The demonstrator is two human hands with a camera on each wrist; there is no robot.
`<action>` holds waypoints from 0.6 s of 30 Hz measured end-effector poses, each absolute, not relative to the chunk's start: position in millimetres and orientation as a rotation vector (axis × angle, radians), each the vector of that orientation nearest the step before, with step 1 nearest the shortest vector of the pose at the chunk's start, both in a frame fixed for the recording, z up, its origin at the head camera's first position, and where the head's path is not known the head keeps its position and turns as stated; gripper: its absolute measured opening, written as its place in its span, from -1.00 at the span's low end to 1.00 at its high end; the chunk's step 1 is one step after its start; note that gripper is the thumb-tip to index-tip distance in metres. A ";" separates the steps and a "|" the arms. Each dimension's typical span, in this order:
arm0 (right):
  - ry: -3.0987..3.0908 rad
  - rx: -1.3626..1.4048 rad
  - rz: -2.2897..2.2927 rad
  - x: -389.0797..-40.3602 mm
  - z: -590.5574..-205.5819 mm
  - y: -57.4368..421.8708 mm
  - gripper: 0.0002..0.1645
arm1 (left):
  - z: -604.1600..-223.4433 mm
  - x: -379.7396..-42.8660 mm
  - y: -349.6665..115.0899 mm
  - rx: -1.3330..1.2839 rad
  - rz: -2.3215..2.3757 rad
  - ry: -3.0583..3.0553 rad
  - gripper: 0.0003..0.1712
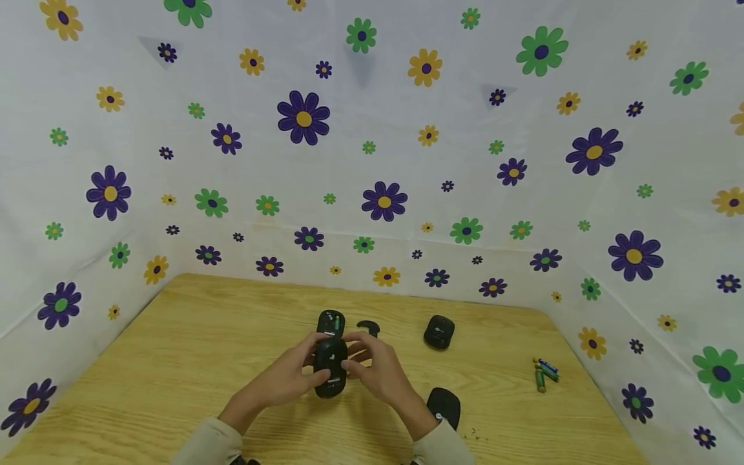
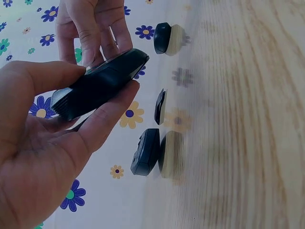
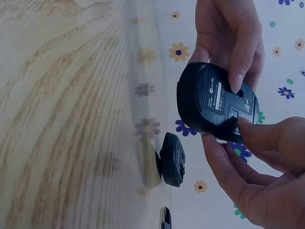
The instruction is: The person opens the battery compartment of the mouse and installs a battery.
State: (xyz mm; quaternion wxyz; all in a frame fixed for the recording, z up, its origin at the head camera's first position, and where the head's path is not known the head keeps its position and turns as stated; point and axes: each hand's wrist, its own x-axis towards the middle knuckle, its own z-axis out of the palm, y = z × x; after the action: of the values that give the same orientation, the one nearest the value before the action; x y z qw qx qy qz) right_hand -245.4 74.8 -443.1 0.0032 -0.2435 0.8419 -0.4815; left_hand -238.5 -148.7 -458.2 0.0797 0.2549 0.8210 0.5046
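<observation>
Showing labelled underside (image 3: 217, 95), lower centre: black mouse (image 1: 330, 361); left hand (image 1: 292, 374) and right hand (image 1: 380, 373) angled inward, fingers clamped on it.

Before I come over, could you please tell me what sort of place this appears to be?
Probably a screened-off tabletop workspace: flower-printed sheeting stands behind and beside a wood-grain table, with loose batteries on it and a black mouse held above.
</observation>
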 end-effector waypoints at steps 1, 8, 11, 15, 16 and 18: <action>2.648 -0.765 -1.501 -246.0 -443.1 75.4 -0.55 | -457.6 -238.9 -148.1 0.769 1.503 2.463 -0.33; 2.651 -0.789 -1.477 -249.8 -441.2 79.4 -0.52 | -455.2 -239.5 -144.9 0.773 1.526 2.443 -0.35; 2.627 -0.800 -1.491 -249.8 -441.2 80.3 -0.48 | -455.3 -238.5 -144.7 0.754 1.539 2.442 -0.33; 2.601 -0.817 -1.505 -249.1 -441.3 80.9 -0.44 | -456.5 -237.4 -145.1 0.762 1.560 2.423 -0.35; 2.597 -0.822 -1.504 -249.2 -441.1 81.1 -0.43 | -456.7 -237.2 -145.1 0.767 1.566 2.414 -0.35; 2.588 -0.831 -1.506 -249.1 -440.4 81.5 -0.43 | -457.5 -237.2 -145.2 0.781 1.573 2.403 -0.37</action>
State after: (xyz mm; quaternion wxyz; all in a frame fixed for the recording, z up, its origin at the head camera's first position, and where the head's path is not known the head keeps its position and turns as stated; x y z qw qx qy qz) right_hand -249.1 81.5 -440.4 0.0167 -0.2675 0.8327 -0.4846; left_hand -237.2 -145.2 -457.5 0.0824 0.2616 0.8046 0.5267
